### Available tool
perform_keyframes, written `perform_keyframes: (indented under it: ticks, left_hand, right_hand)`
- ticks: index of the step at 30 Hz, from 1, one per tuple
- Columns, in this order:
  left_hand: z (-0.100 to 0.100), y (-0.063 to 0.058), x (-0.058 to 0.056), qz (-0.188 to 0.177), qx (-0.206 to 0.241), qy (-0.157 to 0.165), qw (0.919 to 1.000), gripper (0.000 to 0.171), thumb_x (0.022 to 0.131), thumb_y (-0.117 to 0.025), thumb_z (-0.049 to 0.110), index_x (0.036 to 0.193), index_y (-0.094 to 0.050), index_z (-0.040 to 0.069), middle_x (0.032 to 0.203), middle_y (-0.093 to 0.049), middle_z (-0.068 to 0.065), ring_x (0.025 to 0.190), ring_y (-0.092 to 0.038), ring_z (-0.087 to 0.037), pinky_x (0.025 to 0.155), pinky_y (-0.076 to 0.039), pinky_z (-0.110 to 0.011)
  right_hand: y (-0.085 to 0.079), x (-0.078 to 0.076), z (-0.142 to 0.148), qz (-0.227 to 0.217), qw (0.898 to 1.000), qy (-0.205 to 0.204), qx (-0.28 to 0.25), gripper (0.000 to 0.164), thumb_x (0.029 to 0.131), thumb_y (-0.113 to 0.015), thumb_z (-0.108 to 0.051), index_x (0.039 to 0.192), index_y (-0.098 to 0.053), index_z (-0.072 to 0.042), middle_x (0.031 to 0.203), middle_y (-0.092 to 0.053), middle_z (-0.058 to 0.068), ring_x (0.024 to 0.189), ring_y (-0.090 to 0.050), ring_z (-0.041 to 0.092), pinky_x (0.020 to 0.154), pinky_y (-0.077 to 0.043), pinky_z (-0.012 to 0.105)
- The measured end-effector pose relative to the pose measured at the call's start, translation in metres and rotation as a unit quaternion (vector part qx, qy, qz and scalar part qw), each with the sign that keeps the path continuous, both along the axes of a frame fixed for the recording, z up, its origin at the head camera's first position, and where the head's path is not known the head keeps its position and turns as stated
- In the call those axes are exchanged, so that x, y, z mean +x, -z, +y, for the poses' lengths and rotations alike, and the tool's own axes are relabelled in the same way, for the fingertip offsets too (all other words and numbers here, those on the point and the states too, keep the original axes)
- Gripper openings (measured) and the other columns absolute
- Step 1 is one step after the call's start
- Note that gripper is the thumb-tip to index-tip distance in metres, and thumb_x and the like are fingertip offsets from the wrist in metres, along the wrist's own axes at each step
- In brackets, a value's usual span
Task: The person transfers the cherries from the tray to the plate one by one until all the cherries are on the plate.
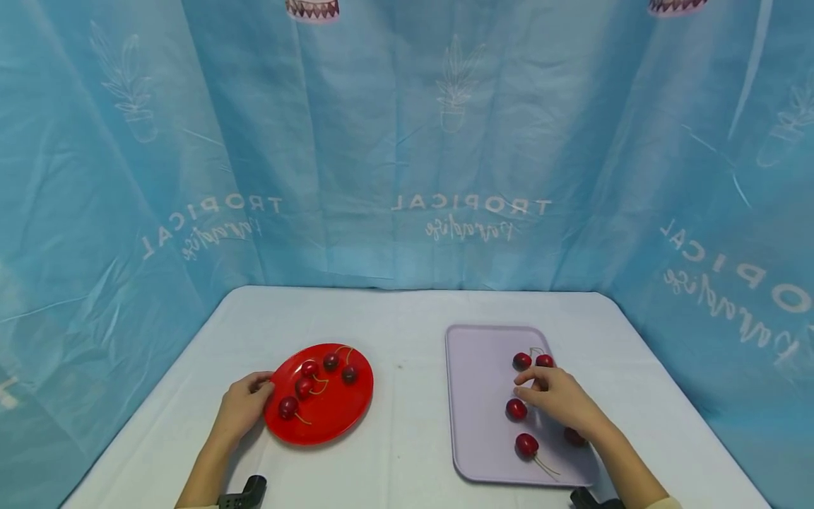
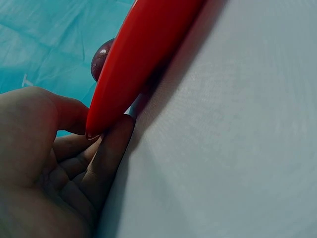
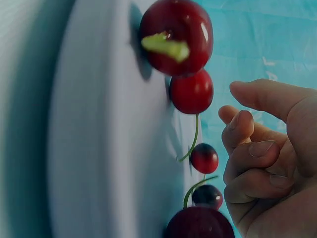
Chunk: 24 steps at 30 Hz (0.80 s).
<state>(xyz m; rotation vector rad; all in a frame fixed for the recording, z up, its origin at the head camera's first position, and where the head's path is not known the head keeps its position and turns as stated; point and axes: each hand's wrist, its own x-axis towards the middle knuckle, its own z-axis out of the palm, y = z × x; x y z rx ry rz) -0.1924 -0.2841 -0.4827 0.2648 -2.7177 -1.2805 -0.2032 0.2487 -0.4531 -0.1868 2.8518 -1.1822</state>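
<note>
My left hand (image 1: 243, 406) grips the left rim of a round red plate (image 1: 340, 417). In the left wrist view the thumb lies over the rim of the plate (image 2: 124, 69) with fingers beneath it. Several dark red cherries (image 1: 288, 407) with stems lie on the plate. Over a pale lilac tray (image 1: 480, 445), my right hand (image 1: 562, 399) hovers with nothing in it. Its thumb and index finger are apart, the other fingers bent, as the right wrist view shows. Several cherries (image 1: 526, 445) lie on the tray around and below that hand; the nearest (image 3: 192, 91) is not touched.
A white cloth (image 1: 407, 382) covers the table, with the plate at left and the tray at right. Blue printed curtains (image 1: 407, 141) hang behind and along both sides. Dark wrist straps (image 1: 244, 493) sit on both forearms.
</note>
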Motion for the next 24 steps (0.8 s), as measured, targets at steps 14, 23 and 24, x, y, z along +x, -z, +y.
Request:
perform_keyframes:
  ticks: [14, 23, 24]
  left_hand:
    - [0.000, 0.002, -0.002, -0.002, -0.004, 0.002, 1.0000, 0.040, 0.096, -0.049, 0.018, 0.128, -0.054, -0.006, 0.122, -0.056, -0.027, 0.108, -0.053, -0.038, 0.088, -0.051, -0.047]
    - [-0.001, 0.001, -0.002, -0.004, 0.000, 0.000, 1.0000, 0.040, 0.096, -0.048, 0.018, 0.128, -0.054, -0.006, 0.124, -0.055, -0.027, 0.110, -0.053, -0.038, 0.089, -0.050, -0.048]
    - [-0.001, 0.001, -0.002, -0.005, 0.001, -0.001, 1.0000, 0.040, 0.096, -0.048, 0.018, 0.128, -0.054, -0.006, 0.124, -0.055, -0.027, 0.110, -0.053, -0.038, 0.089, -0.050, -0.047]
  right_hand:
    - [0.003, 0.005, 0.017, -0.002, 1.000, 0.003, 0.017, 0.030, 0.083, -0.075, -0.029, 0.105, -0.069, -0.010, 0.069, -0.053, 0.003, 0.062, -0.050, 0.019, 0.050, -0.045, 0.029]
    - [0.006, 0.008, 0.024, -0.015, 1.000, 0.001, 0.022, 0.027, 0.081, -0.076, -0.028, 0.100, -0.069, -0.011, 0.069, -0.053, 0.003, 0.062, -0.050, 0.018, 0.050, -0.045, 0.026]
    - [0.006, 0.008, 0.025, -0.018, 1.000, 0.002, 0.023, 0.025, 0.081, -0.076, -0.028, 0.099, -0.070, -0.011, 0.069, -0.053, 0.003, 0.062, -0.050, 0.018, 0.049, -0.045, 0.026]
